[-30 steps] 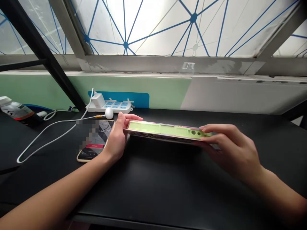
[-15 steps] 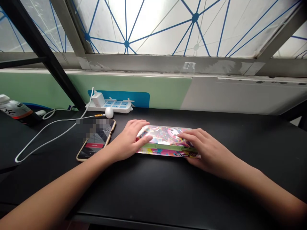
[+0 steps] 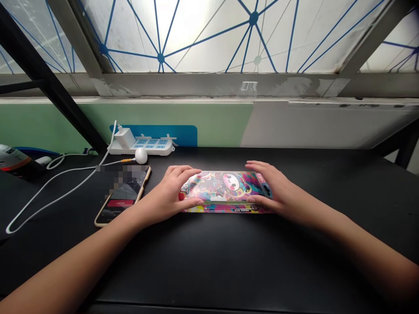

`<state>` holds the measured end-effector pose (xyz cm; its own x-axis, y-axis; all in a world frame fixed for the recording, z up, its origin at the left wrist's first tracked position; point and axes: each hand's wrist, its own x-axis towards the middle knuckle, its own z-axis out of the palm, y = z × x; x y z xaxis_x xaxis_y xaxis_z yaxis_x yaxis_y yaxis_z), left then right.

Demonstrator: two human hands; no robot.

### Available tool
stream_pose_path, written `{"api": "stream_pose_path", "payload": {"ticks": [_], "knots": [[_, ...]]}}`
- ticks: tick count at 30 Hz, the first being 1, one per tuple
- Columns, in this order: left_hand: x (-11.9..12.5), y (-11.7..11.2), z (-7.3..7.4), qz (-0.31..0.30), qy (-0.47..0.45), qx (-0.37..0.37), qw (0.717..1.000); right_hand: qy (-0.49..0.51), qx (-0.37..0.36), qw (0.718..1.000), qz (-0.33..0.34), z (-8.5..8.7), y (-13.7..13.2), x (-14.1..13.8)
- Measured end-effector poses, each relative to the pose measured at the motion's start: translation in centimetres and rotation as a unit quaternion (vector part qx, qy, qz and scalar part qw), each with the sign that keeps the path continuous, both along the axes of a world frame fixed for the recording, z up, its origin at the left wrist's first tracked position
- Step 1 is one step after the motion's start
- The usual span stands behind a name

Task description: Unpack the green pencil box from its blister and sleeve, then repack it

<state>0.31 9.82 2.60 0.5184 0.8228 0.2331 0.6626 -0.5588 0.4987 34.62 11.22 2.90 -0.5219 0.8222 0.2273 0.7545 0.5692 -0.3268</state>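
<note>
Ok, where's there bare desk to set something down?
Bare desk lies between the pencil box and the near edge, and right of the right hand. Crowded: left of the left hand, with the phone, white cable and power strip.

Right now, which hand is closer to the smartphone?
The left hand, at the end of the pencil box nearer the smartphone; the right hand is at the opposite end.

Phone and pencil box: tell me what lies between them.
In the head view, the left hand, curved around the left end of the pencil box, lies between it and the phone; some black desk shows too.
</note>
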Motion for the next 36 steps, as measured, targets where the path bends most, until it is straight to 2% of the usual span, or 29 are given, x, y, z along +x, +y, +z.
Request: {"api": "stream_pose_path", "payload": {"ticks": [5, 8, 11, 14, 17, 25, 36], "knots": [[0.2, -0.5, 0.4, -0.015, -0.001, 0.101, 0.995, 0.039, -0.019, 0.996, -0.082, -0.1, 0.9, 0.9], [0.3, -0.7, 0.5, -0.016, -0.011, 0.141, 0.99, 0.056, -0.028, 0.995, -0.077, 0.2, 1.1, 1.0], [0.3, -0.6, 0.3, -0.017, -0.026, 0.168, 0.985, 0.075, -0.003, 0.996, -0.057, 0.5, 1.1, 0.8], [0.5, -0.4, 0.2, 0.01, -0.038, 0.194, 0.98, 0.1, 0.023, 0.994, -0.044, 0.9, 1.0, 0.5], [0.6, -0.3, 0.4, 0.029, -0.042, 0.206, 0.977, 0.112, 0.045, 0.992, -0.028, 1.0, 0.9, 0.3], [0.7, -1.0, 1.2, 0.014, -0.041, 0.211, 0.977, 0.125, 0.082, 0.989, -0.014, 1.2, 0.8, 0.2], [0.6, -0.9, 1.4, 0.023, -0.035, 0.228, 0.973, 0.114, 0.12, 0.986, -0.009, 1.3, 0.5, 0.0]]}}
